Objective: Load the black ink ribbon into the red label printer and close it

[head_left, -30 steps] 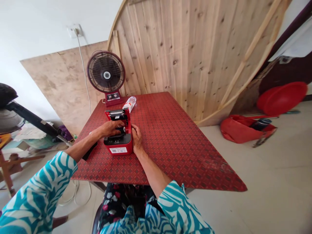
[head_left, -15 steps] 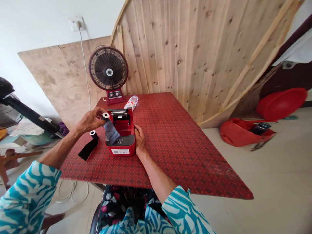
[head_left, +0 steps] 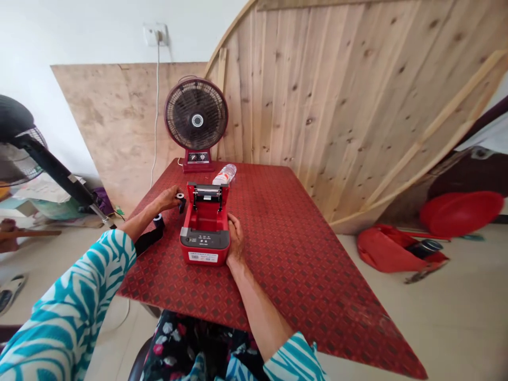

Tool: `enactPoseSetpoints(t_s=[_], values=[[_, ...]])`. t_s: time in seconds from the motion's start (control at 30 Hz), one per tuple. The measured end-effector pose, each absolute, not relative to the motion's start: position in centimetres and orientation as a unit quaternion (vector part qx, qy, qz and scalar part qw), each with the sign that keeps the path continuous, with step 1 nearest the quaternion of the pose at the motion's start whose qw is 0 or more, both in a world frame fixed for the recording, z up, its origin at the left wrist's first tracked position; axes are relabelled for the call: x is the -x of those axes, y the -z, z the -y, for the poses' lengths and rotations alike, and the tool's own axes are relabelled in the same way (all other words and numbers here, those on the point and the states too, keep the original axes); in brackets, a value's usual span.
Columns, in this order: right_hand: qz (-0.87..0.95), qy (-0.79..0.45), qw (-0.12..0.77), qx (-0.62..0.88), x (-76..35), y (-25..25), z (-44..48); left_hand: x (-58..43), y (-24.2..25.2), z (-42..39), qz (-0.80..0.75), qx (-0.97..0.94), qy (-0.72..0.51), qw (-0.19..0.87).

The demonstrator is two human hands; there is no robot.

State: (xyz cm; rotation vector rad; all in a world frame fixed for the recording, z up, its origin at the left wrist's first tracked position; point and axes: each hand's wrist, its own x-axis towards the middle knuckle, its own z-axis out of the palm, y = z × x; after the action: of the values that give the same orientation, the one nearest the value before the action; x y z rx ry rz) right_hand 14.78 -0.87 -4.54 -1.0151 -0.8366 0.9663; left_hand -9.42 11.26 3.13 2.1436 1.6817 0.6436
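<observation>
A red and dark-grey label printer (head_left: 205, 241) stands on the table with its lid raised, and the red bay inside is bare. My right hand (head_left: 235, 236) is against the printer's right side, fingers curled along it. To the left of the raised lid, my left hand (head_left: 170, 198) pinches a small ribbon roll (head_left: 181, 199) with a white core and a short dark tail. A second ribbon roll (head_left: 158, 219) lies nearer to me on the table, its black strip (head_left: 147, 241) partly hidden by my left forearm.
The table (head_left: 293, 254) has a red patterned top and a pointed near-right corner. Behind the printer are a clear bottle (head_left: 225, 174) lying down and a maroon fan (head_left: 197, 120). A black stand fan (head_left: 59, 169) is at left; a red bag (head_left: 383, 248) sits on the floor at right.
My left hand has carried the ribbon roll from over the printer out to its left, and the loose grey strip no longer hangs across the bay. My right hand stays at the printer's side.
</observation>
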Motion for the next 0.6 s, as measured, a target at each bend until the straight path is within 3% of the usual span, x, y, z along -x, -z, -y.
enactPoseSetpoints(t_s=[0.1,0.3,0.6], values=[[0.372,-0.43,0.685,0.455,-14.8,4.7,0.8,10.0,-3.0,-11.3,-0.587,-0.745,-0.246,0.198],[0.371,-0.434,0.684,0.453,-14.9,5.1,0.6,15.6,-3.1,-7.4,-0.525,-0.663,-0.371,0.383],[0.345,-0.45,0.683,0.461,-14.8,5.5,0.2,17.3,-0.7,-0.3,-0.513,-0.647,-0.362,0.432]])
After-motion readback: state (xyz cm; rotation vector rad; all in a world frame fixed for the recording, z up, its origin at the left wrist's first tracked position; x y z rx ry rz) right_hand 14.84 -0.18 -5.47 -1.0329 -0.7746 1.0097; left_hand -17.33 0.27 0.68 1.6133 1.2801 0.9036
